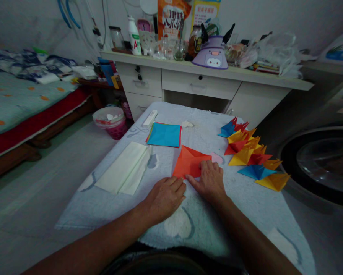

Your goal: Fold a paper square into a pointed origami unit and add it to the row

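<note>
An orange folded paper (190,161) lies on the pale blue cloth-covered table (188,217). My right hand (210,180) rests flat on its near right corner, fingers pressing the paper down. My left hand (165,196) sits just left of the paper's near edge, fingers curled, fingertips touching that edge. A stack of square coloured sheets (164,135), blue on top, lies beyond the orange paper. Several folded paper pieces (250,154) in blue, red, yellow and orange are lined up to the right.
A folded white cloth or paper (125,168) lies at the left of the table, a white tube (150,118) at the far edge. Behind stand a cluttered white desk (205,76), a pink bin (111,122), a bed (22,103) and a washing machine drum (320,160).
</note>
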A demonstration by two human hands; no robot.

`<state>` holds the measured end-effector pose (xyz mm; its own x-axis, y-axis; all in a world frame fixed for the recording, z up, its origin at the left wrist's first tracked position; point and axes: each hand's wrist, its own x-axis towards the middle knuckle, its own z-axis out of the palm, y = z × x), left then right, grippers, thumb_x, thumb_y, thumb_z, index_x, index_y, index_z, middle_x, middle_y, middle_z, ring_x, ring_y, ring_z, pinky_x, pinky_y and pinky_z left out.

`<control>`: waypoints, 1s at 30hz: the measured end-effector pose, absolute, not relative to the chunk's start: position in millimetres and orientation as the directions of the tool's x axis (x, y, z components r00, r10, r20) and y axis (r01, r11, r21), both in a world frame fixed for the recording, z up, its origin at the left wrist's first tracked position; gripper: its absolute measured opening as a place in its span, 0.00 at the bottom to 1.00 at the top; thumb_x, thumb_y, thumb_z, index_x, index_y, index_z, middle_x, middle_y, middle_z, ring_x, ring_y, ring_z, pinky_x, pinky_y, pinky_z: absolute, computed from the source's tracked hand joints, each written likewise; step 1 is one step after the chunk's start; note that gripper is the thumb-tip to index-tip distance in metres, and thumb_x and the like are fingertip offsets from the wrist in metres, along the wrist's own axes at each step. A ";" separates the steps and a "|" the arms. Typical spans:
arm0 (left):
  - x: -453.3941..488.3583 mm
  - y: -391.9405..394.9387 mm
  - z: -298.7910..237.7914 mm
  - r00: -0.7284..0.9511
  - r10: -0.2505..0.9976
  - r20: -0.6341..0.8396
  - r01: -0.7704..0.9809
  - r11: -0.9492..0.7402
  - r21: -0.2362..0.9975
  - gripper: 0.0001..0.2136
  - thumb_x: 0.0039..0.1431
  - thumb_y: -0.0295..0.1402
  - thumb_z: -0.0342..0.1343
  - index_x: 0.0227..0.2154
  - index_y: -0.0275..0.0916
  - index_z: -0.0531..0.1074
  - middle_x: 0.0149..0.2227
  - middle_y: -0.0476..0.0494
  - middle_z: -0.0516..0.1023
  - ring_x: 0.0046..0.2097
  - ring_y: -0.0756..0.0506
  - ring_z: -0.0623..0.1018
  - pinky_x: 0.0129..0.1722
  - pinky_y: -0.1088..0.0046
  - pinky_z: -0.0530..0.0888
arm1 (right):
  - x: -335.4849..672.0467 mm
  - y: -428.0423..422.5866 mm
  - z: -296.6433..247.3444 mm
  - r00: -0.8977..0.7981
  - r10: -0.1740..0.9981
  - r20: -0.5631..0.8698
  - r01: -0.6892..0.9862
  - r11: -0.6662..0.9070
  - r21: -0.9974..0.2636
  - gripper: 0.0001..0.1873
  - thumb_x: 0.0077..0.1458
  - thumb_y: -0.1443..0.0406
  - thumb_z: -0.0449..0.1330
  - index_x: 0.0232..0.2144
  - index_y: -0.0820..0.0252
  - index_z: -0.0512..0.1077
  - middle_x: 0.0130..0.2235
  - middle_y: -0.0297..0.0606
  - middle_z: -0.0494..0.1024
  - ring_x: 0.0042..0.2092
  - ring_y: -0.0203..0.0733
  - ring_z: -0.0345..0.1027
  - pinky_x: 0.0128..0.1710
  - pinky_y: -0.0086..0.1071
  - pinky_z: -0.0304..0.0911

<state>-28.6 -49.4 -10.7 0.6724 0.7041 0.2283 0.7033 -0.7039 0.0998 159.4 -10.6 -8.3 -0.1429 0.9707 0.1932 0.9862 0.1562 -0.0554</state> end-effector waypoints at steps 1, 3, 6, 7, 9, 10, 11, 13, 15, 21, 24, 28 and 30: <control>-31.8 -51.4 -10.1 0.666 0.710 0.229 0.711 -0.697 0.094 0.08 0.61 0.32 0.55 0.42 0.36 0.69 0.44 0.39 0.77 0.45 0.40 0.75 0.44 0.61 0.74 | 159.1 -10.7 -7.7 -0.145 0.971 0.189 0.986 0.158 -0.056 0.29 0.55 0.41 0.52 0.39 0.61 0.67 0.42 0.49 0.71 0.43 0.54 0.60 0.41 0.42 0.52; -37.6 -54.3 -8.9 0.650 0.724 0.233 0.727 -0.681 0.090 0.06 0.62 0.32 0.54 0.40 0.37 0.69 0.43 0.40 0.77 0.44 0.41 0.75 0.42 0.62 0.74 | 160.8 -10.1 -6.3 -0.149 0.975 0.165 0.985 0.161 -0.064 0.29 0.55 0.41 0.52 0.40 0.61 0.67 0.42 0.49 0.71 0.44 0.54 0.61 0.41 0.43 0.53; -43.9 -56.0 -7.2 0.625 0.746 0.232 0.749 -0.656 0.092 0.04 0.62 0.31 0.53 0.38 0.38 0.70 0.41 0.42 0.77 0.42 0.42 0.75 0.41 0.64 0.74 | 169.9 -6.8 -4.9 -0.125 0.985 0.117 0.987 0.135 -0.083 0.29 0.55 0.42 0.54 0.43 0.61 0.66 0.44 0.49 0.71 0.45 0.54 0.61 0.42 0.42 0.53; -45.4 -56.0 -6.8 0.618 0.751 0.230 0.755 -0.649 0.093 0.03 0.62 0.30 0.53 0.38 0.38 0.70 0.41 0.42 0.77 0.42 0.43 0.75 0.41 0.64 0.74 | 174.5 -5.3 -4.9 -0.107 0.989 0.102 0.989 0.116 -0.088 0.29 0.54 0.42 0.54 0.43 0.61 0.66 0.44 0.49 0.71 0.45 0.54 0.62 0.42 0.43 0.53; -47.6 -55.8 -6.5 0.605 0.762 0.231 0.764 -0.637 0.099 0.03 0.62 0.30 0.53 0.37 0.38 0.70 0.40 0.42 0.77 0.42 0.43 0.75 0.41 0.64 0.75 | 185.0 -2.2 -5.5 -0.074 0.994 0.083 0.992 0.082 -0.091 0.30 0.53 0.42 0.56 0.45 0.61 0.66 0.45 0.49 0.71 0.47 0.56 0.62 0.42 0.43 0.53; -48.4 -55.7 -6.4 0.599 0.767 0.229 0.769 -0.631 0.104 0.03 0.62 0.30 0.53 0.36 0.38 0.70 0.39 0.42 0.77 0.41 0.43 0.75 0.41 0.64 0.75 | 190.4 -0.9 -5.7 -0.058 0.996 0.072 0.994 0.064 -0.091 0.31 0.52 0.42 0.57 0.46 0.61 0.65 0.46 0.49 0.71 0.47 0.56 0.62 0.43 0.43 0.53; -49.0 -55.6 -6.4 0.595 0.772 0.225 0.772 -0.627 0.109 0.03 0.62 0.29 0.53 0.36 0.38 0.70 0.39 0.42 0.77 0.41 0.42 0.75 0.41 0.63 0.75 | 195.6 0.2 -5.9 -0.040 0.997 0.061 0.995 0.046 -0.090 0.32 0.52 0.42 0.57 0.47 0.60 0.65 0.47 0.49 0.70 0.48 0.57 0.62 0.43 0.44 0.53; -49.6 -55.6 -6.3 0.590 0.778 0.214 0.775 -0.621 0.118 0.03 0.62 0.29 0.52 0.36 0.38 0.70 0.39 0.42 0.77 0.41 0.42 0.76 0.41 0.63 0.75 | 204.6 1.8 -5.5 -0.014 0.999 0.033 0.995 0.017 -0.095 0.31 0.52 0.43 0.58 0.48 0.60 0.65 0.48 0.49 0.70 0.48 0.57 0.62 0.43 0.45 0.54; -49.8 -55.5 -5.9 0.590 0.781 0.207 0.777 -0.618 0.121 0.03 0.62 0.28 0.52 0.35 0.38 0.71 0.38 0.42 0.78 0.41 0.42 0.76 0.41 0.62 0.76 | 211.1 2.6 -4.2 0.005 1.000 0.009 0.994 -0.004 -0.109 0.30 0.52 0.44 0.58 0.48 0.59 0.65 0.48 0.48 0.70 0.49 0.58 0.63 0.44 0.45 0.54; -49.8 -55.7 -5.7 0.591 0.771 0.238 0.771 -0.626 0.114 0.05 0.62 0.28 0.50 0.34 0.38 0.71 0.37 0.42 0.78 0.40 0.43 0.76 0.40 0.63 0.76 | 221.4 4.7 -1.5 0.041 0.999 -0.010 0.991 -0.042 -0.123 0.27 0.53 0.48 0.59 0.48 0.57 0.65 0.47 0.48 0.71 0.48 0.57 0.64 0.43 0.45 0.55; -50.4 -55.3 -6.7 0.596 0.765 0.245 0.769 -0.631 0.101 0.05 0.62 0.28 0.51 0.34 0.38 0.71 0.37 0.42 0.78 0.40 0.43 0.76 0.40 0.63 0.76 | 225.4 5.3 -1.3 0.052 0.998 -0.018 0.988 -0.054 -0.143 0.26 0.53 0.50 0.60 0.49 0.56 0.65 0.47 0.47 0.71 0.49 0.57 0.64 0.43 0.44 0.55; -51.6 -53.4 -8.6 0.613 0.755 0.234 0.758 -0.646 0.097 0.06 0.63 0.28 0.50 0.35 0.38 0.72 0.38 0.42 0.78 0.40 0.43 0.75 0.40 0.63 0.76 | 229.7 5.3 -0.7 0.052 0.998 -0.025 0.984 -0.055 -0.167 0.23 0.54 0.54 0.59 0.49 0.56 0.65 0.47 0.46 0.71 0.49 0.56 0.65 0.43 0.43 0.55; -52.5 -52.2 -9.4 0.615 0.754 0.231 0.754 -0.648 0.107 0.06 0.63 0.28 0.50 0.35 0.38 0.72 0.38 0.42 0.78 0.40 0.42 0.75 0.40 0.63 0.76 | 231.4 5.7 -0.8 0.047 0.999 -0.024 0.983 -0.050 -0.175 0.22 0.54 0.55 0.60 0.48 0.56 0.65 0.46 0.44 0.72 0.48 0.55 0.65 0.41 0.41 0.55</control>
